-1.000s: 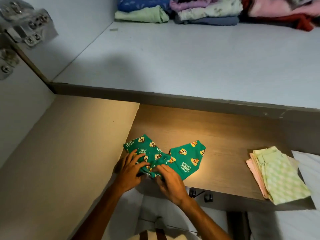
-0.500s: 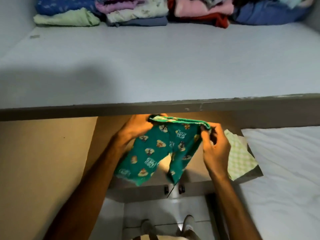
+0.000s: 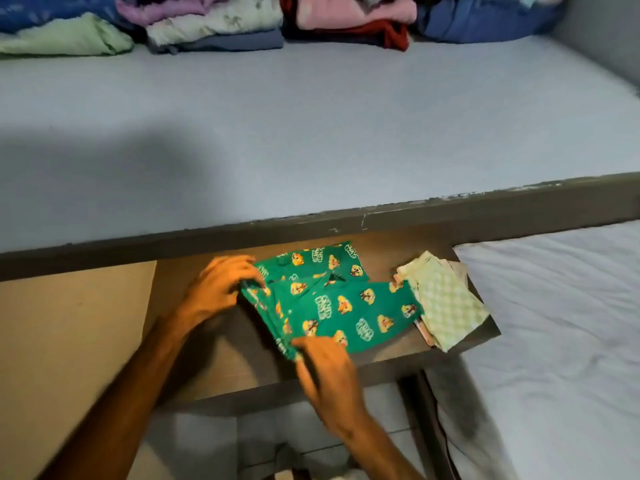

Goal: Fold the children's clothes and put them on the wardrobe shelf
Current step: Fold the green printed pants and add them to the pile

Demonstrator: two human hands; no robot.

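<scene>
Small green children's trousers [image 3: 332, 299] with a cartoon print lie flat on the wooden board [image 3: 214, 362] below the shelf, legs pointing right. My left hand [image 3: 216, 289] pinches the waistband at its far left corner. My right hand [image 3: 329, 368] grips the waistband at its near corner. The right leg end overlaps a folded pale green checked garment [image 3: 446, 303] at the board's right end. The grey wardrobe shelf [image 3: 311, 133] spreads above, with folded clothes [image 3: 214, 22] stacked along its back.
A bed with a white sheet [image 3: 561, 323] lies to the right. A beige panel [image 3: 65, 341] stands to the left of the board. Tiled floor [image 3: 214, 441] shows below, between my arms. The shelf's dark front edge [image 3: 381, 223] overhangs the board.
The trousers were lifted off the board, held up by the waistband, and are now laid flat again with legs to the right. Both hands came down with them.
</scene>
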